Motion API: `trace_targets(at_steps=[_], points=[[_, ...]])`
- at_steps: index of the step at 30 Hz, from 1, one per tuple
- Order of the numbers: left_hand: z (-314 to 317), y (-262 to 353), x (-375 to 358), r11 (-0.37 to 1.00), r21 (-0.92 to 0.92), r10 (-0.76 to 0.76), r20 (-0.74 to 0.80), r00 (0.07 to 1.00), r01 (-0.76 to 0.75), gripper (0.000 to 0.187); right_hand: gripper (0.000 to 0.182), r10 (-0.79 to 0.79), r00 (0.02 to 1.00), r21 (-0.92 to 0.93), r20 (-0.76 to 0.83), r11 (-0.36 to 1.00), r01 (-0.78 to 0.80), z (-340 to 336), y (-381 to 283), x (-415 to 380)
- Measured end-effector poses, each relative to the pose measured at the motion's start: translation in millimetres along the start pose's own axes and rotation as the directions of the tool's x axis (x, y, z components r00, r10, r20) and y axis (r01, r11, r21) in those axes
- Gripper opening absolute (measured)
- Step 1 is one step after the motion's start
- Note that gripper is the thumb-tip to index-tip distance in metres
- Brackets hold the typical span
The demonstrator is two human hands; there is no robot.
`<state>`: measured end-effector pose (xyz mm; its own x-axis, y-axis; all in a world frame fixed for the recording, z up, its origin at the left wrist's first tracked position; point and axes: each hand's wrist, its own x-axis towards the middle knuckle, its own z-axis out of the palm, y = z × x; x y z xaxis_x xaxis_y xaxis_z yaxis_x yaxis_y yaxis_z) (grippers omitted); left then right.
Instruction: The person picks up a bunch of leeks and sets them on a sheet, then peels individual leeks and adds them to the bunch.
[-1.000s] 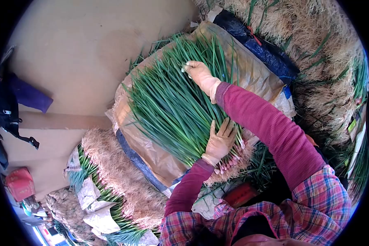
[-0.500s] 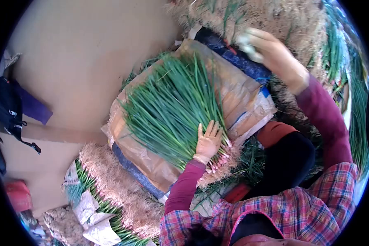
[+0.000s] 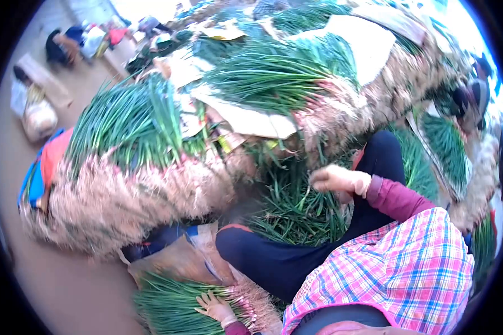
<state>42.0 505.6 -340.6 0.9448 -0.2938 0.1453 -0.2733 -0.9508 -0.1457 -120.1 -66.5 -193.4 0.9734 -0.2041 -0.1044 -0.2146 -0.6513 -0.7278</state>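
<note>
My left hand [image 3: 213, 306], in a pale glove, lies flat with spread fingers on a bundle of green onions [image 3: 170, 304]. The bundle's pinkish-white bulbs and hairy roots point right, toward my leg. Under it is a brown sheet [image 3: 173, 262]. My right hand [image 3: 338, 180], also gloved, is raised in front of my bent knee, above a heap of loose green leaves [image 3: 302, 209]. Its fingers stretch to the left, slightly bent and a little blurred. No object shows in them.
A long stack of green onions [image 3: 134, 123] runs across in front, roots [image 3: 145, 192] facing me, with pale sheets [image 3: 251, 117] between bundles. More onions [image 3: 444, 145] lie at the right, near another person [image 3: 475, 97]. Bags [image 3: 39, 120] stand on the floor at the far left.
The view has swung up and to the right, showing the large stack. My left hand stays on the bundle. My right hand has come from above the roots to near my knee.
</note>
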Motion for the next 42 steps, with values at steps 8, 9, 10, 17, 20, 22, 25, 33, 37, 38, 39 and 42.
trace_targets(at_steps=[8,9,10,17,20,22,25,33,37,38,39,42], points=[[-157,109,101,0.867,-0.397,0.077,-0.493,0.867,-0.303,0.035,0.02,0.052,0.482,0.019,-0.875,0.997,-0.073,-201,46,17],[-194,151,107,0.801,-0.472,0.064,-0.543,0.837,-0.368,0.031,0.02,0.054,0.422,-0.036,-0.905,0.979,-0.201,-229,44,14],[-231,179,118,0.72,-0.542,0.068,-0.567,0.821,-0.434,0.029,0.021,0.108,0.398,-0.004,-0.911,0.963,-0.271,-245,63,29],[-320,393,122,0.164,-0.621,0.418,-0.66,0.624,-0.766,0.026,0.026,0.302,0.774,0.266,-0.556,0.947,-0.178,-278,110,78],[-316,437,119,0.013,-0.668,0.516,-0.633,0.577,-0.744,0.026,0.024,0.301,0.712,0.364,-0.635,0.929,-0.068,-278,70,49],[-306,452,122,0.004,-0.679,0.53,-0.621,0.578,-0.734,0.025,0.023,0.31,0.58,0.342,-0.753,0.938,-0.057,-270,76,34],[-300,456,123,-0.032,-0.692,0.539,-0.62,0.57,-0.722,0.025,0.025,0.344,0.515,0.429,-0.785,0.902,0.051,-259,80,15],[-309,462,104,-0.228,-0.764,0.627,-0.589,0.509,-0.603,0.02,0.016,0.278,0.864,0.783,-0.421,0.592,0.191,-87,45,-17],[-252,470,86,0.009,-0.93,0.628,-0.281,0.726,-0.368,0.014,0.018,0.356,0.845,0.908,-0.398,0.286,0.307,-72,58,-18],[-238,472,84,0.05,-0.965,0.604,-0.175,0.778,-0.256,0.017,0.018,0.356,0.853,0.914,-0.383,0.279,0.294,-65,53,-17],[-227,472,83,0.021,-0.995,0.643,-0.058,0.763,-0.093,0.03,0.018,0.318,0.879,0.916,-0.354,0.307,0.258,-58,44,-19],[-218,474,75,-0.223,-0.97,0.645,-0.075,0.761,0.094,0.042,0.02,0.181,0.897,0.84,-0.403,0.463,0.283,-33,41,-16]])
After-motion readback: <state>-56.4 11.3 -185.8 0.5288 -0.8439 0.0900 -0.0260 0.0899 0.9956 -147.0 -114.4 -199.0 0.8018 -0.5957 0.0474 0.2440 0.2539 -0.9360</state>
